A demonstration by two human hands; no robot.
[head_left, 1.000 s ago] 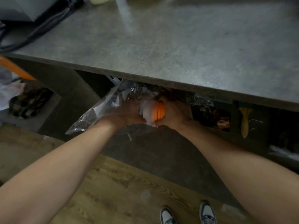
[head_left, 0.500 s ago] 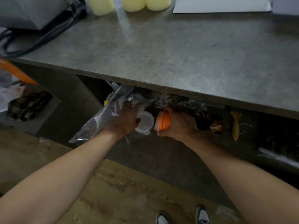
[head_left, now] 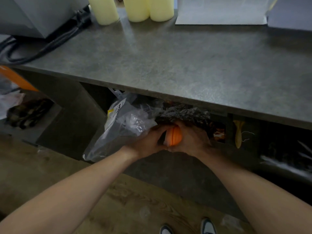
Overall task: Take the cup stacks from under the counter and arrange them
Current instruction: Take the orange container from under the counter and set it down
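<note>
An orange cup stack [head_left: 175, 135] lies on its side just below the counter's front edge [head_left: 168, 95]; only its rounded end shows. My right hand [head_left: 192, 141] wraps around it from the right. My left hand [head_left: 148, 142] presses against it from the left, fingers closed at its end. A clear plastic bag [head_left: 121, 127] hangs out of the shelf opening beside my left hand. Three pale yellow cup stacks [head_left: 135, 7] stand at the back of the counter.
A grey machine [head_left: 33, 12] with black cables [head_left: 50, 43] sits at the counter's back left. White paper [head_left: 219, 12] lies at the back right. Crumpled dark wrapping [head_left: 184, 114] fills the shelf above my hands. My shoes [head_left: 187, 227] stand on the wooden floor.
Half a second ago my hands were apart, the left holding a clear cup and the right the orange stack. Now they are together again around the orange stack, and the clear cup is hidden.
</note>
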